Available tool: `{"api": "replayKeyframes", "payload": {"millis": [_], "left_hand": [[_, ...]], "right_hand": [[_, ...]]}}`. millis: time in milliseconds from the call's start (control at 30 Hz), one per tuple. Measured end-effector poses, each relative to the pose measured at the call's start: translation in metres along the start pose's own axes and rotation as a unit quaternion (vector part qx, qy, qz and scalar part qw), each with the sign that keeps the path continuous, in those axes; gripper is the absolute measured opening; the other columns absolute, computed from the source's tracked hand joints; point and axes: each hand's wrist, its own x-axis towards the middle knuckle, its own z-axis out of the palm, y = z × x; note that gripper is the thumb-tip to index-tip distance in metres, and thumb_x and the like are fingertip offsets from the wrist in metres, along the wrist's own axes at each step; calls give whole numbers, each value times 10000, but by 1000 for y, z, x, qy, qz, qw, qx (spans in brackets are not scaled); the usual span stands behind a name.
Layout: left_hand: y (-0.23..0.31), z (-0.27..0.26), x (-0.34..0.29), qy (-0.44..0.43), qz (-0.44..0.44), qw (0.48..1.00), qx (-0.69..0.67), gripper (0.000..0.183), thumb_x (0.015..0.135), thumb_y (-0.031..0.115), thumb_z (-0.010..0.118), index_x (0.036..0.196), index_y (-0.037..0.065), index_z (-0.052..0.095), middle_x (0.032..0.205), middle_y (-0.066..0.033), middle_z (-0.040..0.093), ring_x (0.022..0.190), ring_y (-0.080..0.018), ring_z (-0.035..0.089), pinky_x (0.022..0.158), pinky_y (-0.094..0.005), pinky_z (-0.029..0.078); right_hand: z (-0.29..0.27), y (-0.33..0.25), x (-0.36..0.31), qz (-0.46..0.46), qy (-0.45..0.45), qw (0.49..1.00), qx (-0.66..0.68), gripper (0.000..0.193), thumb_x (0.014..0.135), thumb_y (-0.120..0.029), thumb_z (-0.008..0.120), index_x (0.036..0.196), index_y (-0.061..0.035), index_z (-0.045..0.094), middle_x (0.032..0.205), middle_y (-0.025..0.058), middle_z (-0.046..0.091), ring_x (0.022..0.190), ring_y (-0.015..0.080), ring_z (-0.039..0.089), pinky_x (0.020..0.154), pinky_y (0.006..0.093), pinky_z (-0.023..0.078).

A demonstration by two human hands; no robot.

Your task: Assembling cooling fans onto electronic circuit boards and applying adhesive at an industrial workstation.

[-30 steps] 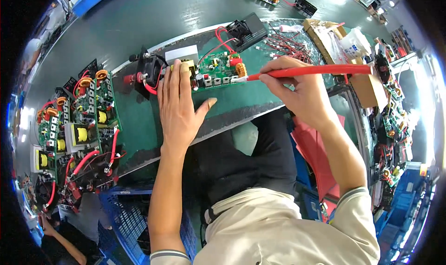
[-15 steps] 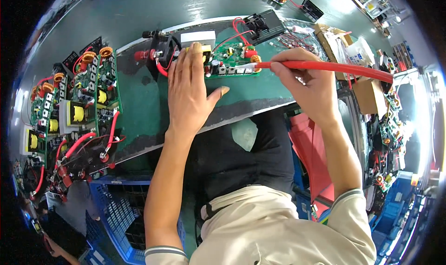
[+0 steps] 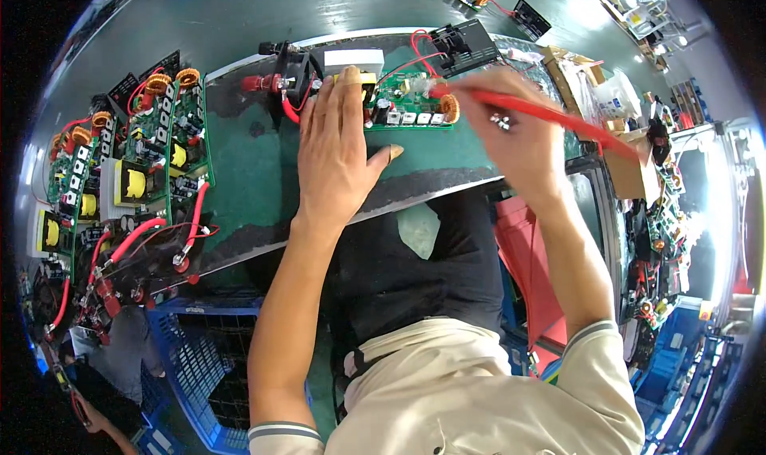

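Green board [image 3: 411,102] partly under left grip [image 3: 338,168]

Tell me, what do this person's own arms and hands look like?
The person wears short cream sleeves with grey-striped cuffs. Both forearms are bare, with no watch or bracelet showing. The left hand is ungloved, though its thumb tip may have a small cover. The right hand looks ungloved too, but motion blur hides finer details.

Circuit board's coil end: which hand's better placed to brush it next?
Probably your right hand: it holds the red brush near the coil; your left hand lies farther left.
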Motion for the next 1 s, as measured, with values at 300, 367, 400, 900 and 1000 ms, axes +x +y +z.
{"api": "replayKeyframes", "payload": {"millis": [300, 367, 400, 900, 1000], "left_hand": [[3, 1, 2, 1, -2, 1000, 6, 1059, 676, 276, 873, 1506, -2, 277, 1499, -181, 398, 1391, -344, 388, 1158, -473, 288], [2, 0, 0, -8, -12, 1000, 18, 1058, 671, 269, 874, 1504, -3, 282, 1492, -184, 406, 1394, -342, 387, 1160, -473, 286], [1, -1, 0, -8, -12, 1000, 19, 1061, 669, 269, 875, 1506, -2, 281, 1489, -188, 411, 1401, -344, 381, 1163, -474, 283], [6, 1, 2, -8, -5, 1000, 14, 1073, 671, 282, 873, 1509, -8, 270, 1482, -201, 410, 1403, -350, 375, 1169, -477, 273], [3, 0, -1, -7, -5, 1000, 17, 1075, 674, 283, 873, 1512, -5, 266, 1478, -199, 414, 1398, -348, 381, 1161, -478, 282]], "right_hand": [[-69, 22, -1, 77, -145, 978, 129, 129, 903, 48, 638, 1031, 37, 656, 1030, 62, 671, 974, 139, 647, 872, 257, 520], [-58, 19, -8, 145, -86, 964, 205, 151, 905, 41, 641, 1055, 32, 658, 1021, 53, 666, 957, 130, 648, 857, 257, 524], [-54, 15, -11, 164, -61, 959, 223, 166, 913, 38, 636, 1079, 39, 652, 1027, 62, 665, 950, 125, 655, 837, 258, 534], [-29, 15, -18, 102, -20, 988, 117, 163, 868, 49, 647, 1028, 17, 650, 968, 63, 654, 924, 134, 676, 800, 260, 567], [-20, 5, -18, 64, -41, 991, 107, 163, 859, 54, 649, 1016, 12, 649, 949, 62, 657, 928, 133, 676, 799, 262, 568]]}}
